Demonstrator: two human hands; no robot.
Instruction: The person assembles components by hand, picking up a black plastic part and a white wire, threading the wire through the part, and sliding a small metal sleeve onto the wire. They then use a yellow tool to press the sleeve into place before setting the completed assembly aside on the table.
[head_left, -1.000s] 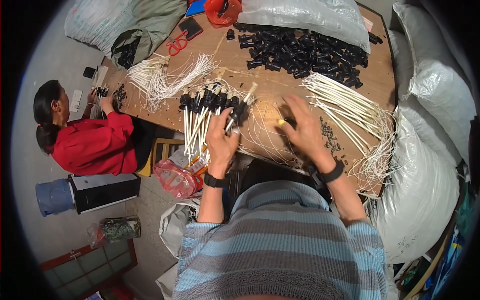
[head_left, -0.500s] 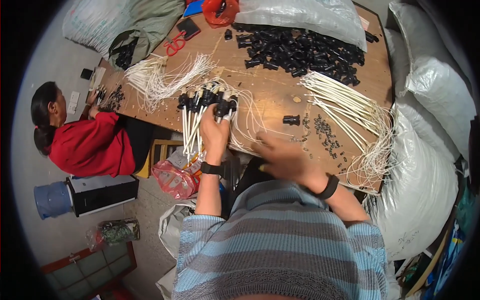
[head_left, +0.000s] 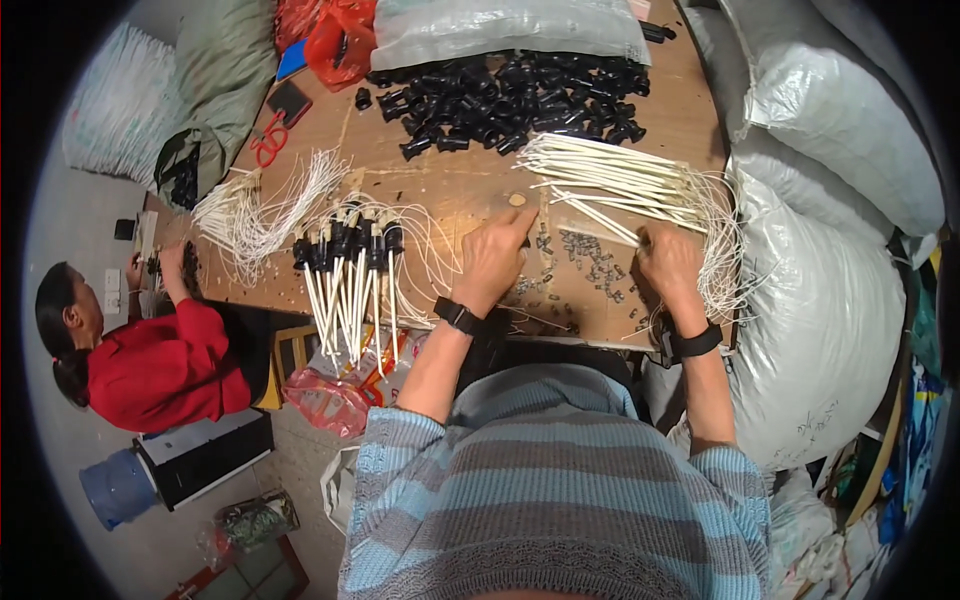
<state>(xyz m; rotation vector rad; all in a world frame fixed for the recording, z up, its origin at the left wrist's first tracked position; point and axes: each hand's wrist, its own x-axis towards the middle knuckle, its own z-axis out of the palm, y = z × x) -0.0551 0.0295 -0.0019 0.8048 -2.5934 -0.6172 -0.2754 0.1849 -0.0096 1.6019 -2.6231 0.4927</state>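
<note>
My left hand (head_left: 493, 262) is closed around a black plastic socket (head_left: 526, 242); most of the socket is hidden under the fingers. The fingers of my right hand (head_left: 672, 268) pinch the near end of a white wired tube (head_left: 603, 219), which lies slanting beside a bundle of similar white tubes (head_left: 610, 170). Thin white wires (head_left: 725, 250) trail from that bundle at the table's right edge. Small dark clips (head_left: 595, 260) are scattered between my hands. To the left, several white tubes with black sockets on them (head_left: 350, 250) lie with their ends over the table edge.
A heap of black sockets (head_left: 510, 100) spreads at the back, below a white sack (head_left: 510, 28). More wires (head_left: 270, 215), red scissors (head_left: 270, 138) and a phone (head_left: 289, 103) lie left. Full white sacks (head_left: 810, 330) stand right. A person in red (head_left: 165, 360) works at far left.
My left hand has let go of the socketed tubes and moved right onto the lone black socket. My right hand has moved right and taken hold of a white tube. The view has shifted rightward.
</note>
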